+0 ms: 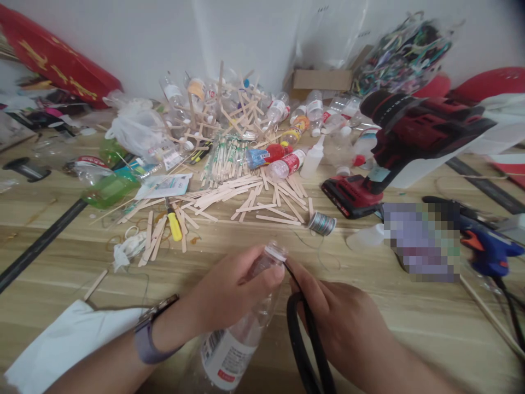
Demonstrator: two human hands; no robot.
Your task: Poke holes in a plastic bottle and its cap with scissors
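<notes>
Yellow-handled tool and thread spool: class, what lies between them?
In the head view, loose wooden sticks lie between the yellow-handled tool and the thread spool.

Clear white-labelled bottle (229, 355), neck outward, beside a black looped tool (295, 331).

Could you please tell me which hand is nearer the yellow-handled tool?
Left. The left hand, gripping the clear bottle, is nearer the camera and right of the yellow-handled tool; the right hand, holding a black strip, is farther right.

Held bottle (238, 350) before sticks (225, 192) | drill (408, 131) right | box (322, 79) perhaps against wall (246, 33)
</notes>
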